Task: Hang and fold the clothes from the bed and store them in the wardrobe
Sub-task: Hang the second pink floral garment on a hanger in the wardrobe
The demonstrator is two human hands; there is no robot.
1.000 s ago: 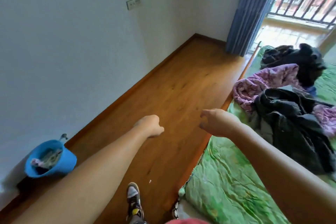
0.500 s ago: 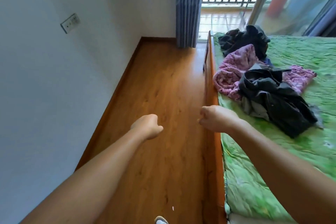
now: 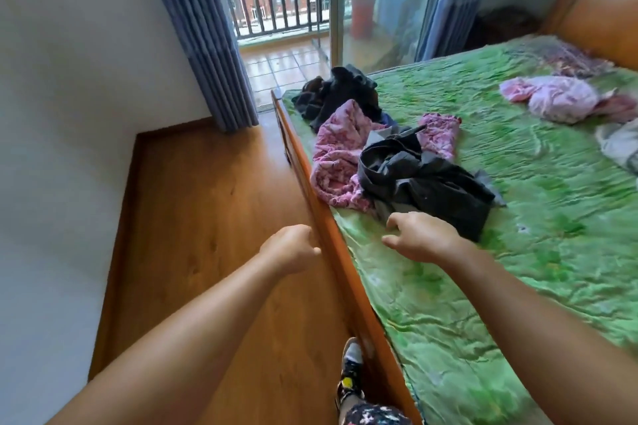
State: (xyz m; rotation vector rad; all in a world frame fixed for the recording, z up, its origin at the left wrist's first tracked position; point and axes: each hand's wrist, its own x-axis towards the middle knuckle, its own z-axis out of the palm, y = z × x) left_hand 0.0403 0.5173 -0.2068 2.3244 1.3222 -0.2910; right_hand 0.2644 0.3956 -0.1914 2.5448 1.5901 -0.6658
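A bed with a green quilt (image 3: 518,286) fills the right side. Near its left edge lies a dark grey garment (image 3: 431,179) on top of a pink patterned garment (image 3: 340,155). Behind them sits a black heap of clothes (image 3: 340,93). More pink clothing (image 3: 559,98) lies far right near the headboard. My right hand (image 3: 421,235) hovers over the quilt just in front of the dark grey garment, fingers loosely spread, holding nothing. My left hand (image 3: 293,247) is curled into a fist above the floor, beside the bed's wooden rail (image 3: 331,238), holding nothing.
Wooden floor (image 3: 207,217) runs between the white wall at left and the bed. Blue curtains (image 3: 207,38) frame a glass balcony door ahead. A wooden headboard (image 3: 604,3) stands far right. My shoe (image 3: 350,373) is on the floor by the bed rail.
The view has swung right and more of the bed shows. My right hand has gone from a fist to loosely spread fingers over the quilt near the dark garment. The left fist stays curled.
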